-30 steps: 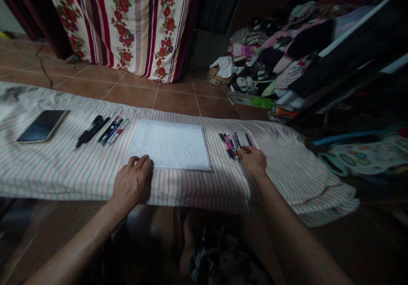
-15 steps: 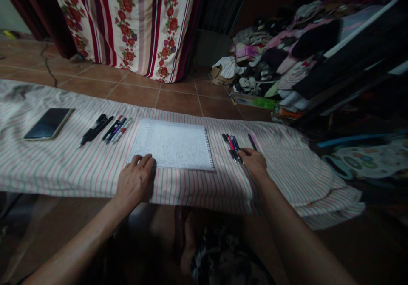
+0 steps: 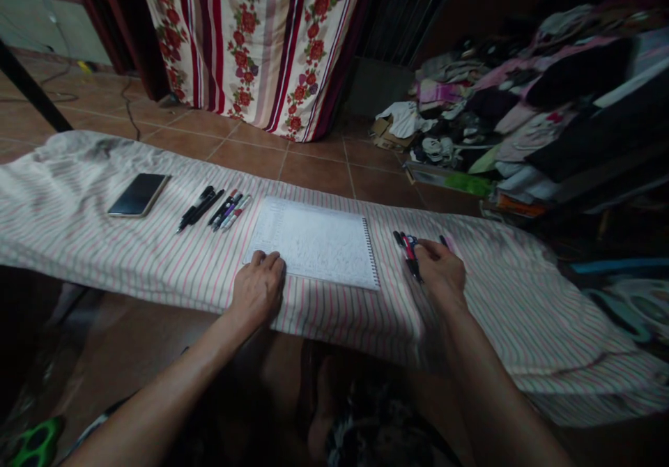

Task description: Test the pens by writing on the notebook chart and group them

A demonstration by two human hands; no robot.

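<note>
An open spiral notebook (image 3: 318,240) covered in writing lies on a striped cloth (image 3: 334,307). My left hand (image 3: 258,286) is on its near left corner, fingers bent and closed over the edge; the thumb is hidden. To the right of the notebook is a small row of pens (image 3: 403,242), black, red and dark patterned. My right hand (image 3: 442,268) is at this row, thumb and fingertips pinched on a pen that they mostly cover. Just beyond the fingers, another dark pen (image 3: 443,240) lies beside something pink.
Left of the notebook lie several black pens (image 3: 201,205) and several coloured pens (image 3: 230,209). A phone (image 3: 139,194) rests farther left. Across the tiled floor (image 3: 251,150) hang a floral curtain (image 3: 261,42) and, at right, a heap of clothes (image 3: 502,97).
The camera view has shifted, so everything appears farther right. My right hand has turned a little and covers more of the patterned pen. The left hand stays on the notebook's corner.
</note>
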